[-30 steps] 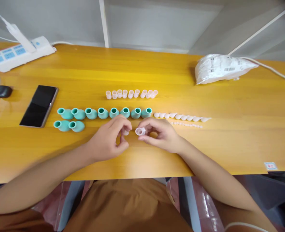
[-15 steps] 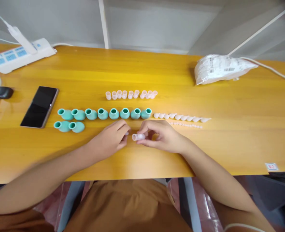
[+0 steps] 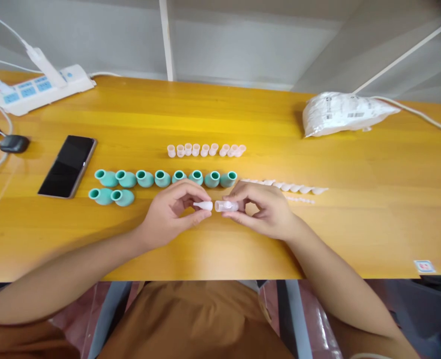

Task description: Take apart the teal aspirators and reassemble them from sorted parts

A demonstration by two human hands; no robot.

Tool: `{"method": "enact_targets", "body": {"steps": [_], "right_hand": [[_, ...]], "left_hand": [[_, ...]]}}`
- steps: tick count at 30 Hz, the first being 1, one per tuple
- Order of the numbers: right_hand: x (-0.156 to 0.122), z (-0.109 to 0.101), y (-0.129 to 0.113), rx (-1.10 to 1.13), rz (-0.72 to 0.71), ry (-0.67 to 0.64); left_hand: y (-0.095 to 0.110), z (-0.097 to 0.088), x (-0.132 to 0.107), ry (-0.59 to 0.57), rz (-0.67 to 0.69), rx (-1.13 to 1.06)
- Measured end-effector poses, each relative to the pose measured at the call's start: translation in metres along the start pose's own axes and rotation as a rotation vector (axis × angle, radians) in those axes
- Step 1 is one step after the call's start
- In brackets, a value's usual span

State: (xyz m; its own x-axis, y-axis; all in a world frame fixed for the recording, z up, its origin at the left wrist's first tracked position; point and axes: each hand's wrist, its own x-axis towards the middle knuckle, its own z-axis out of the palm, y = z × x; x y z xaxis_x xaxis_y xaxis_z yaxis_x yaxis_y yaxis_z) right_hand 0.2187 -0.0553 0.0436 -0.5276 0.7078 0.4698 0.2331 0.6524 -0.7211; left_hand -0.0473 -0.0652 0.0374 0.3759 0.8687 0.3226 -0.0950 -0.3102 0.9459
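Observation:
Between the thumb and fingers of my left hand point(image 3: 175, 212) is a small white tapered nozzle point(image 3: 204, 205), its wide end facing right. My right hand point(image 3: 261, 209) pinches a short clear plastic tube point(image 3: 226, 206) with its open end facing left. A narrow gap separates the two pieces. Just beyond my hands stand several teal rubber bulbs point(image 3: 162, 178) in a row, with two more in front at the left. White tapered pieces point(image 3: 297, 188) lie in a line right of my right hand, which hides some of them. Tiny pale pieces point(image 3: 301, 200) lie in front of those.
Farther back is a row of small translucent cups point(image 3: 204, 150). A phone point(image 3: 68, 166), a black earbud-like case point(image 3: 14, 143) and a white power strip point(image 3: 46, 89) with cables lie left. A white plastic package point(image 3: 349, 113) sits at the back right of the wooden table point(image 3: 373, 219).
My left hand has turned and opened its grip somewhat, bringing the white nozzle into view in line with the tube. The right hand and tube have shifted slightly right; the whole view moved a little.

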Motion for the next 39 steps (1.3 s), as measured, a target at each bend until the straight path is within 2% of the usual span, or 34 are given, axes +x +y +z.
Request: {"method": "enact_targets", "body": {"steps": [7,27,34,39], "right_hand": [[-0.0018,0.0041,0.0003,-0.047,-0.092,-0.021],[-0.0033,0.0041,0.0002,-0.178,-0.176,-0.048],[-0.0029,0.0027,-0.0003,-0.229,-0.203,-0.084],[-0.0031,0.0048,0.0018,-0.129,-0.173,-0.075]], "left_hand": [[-0.0027,-0.0020,-0.0022,0.001,-0.024,0.009],[-0.0069,-0.0001,-0.0039,0.030,0.033,0.010],[-0.0034,-0.0027,-0.0048,0.008,0.088,0.168],[-0.0010,-0.0044,-0.0041,-0.009,0.138,0.241]]}}
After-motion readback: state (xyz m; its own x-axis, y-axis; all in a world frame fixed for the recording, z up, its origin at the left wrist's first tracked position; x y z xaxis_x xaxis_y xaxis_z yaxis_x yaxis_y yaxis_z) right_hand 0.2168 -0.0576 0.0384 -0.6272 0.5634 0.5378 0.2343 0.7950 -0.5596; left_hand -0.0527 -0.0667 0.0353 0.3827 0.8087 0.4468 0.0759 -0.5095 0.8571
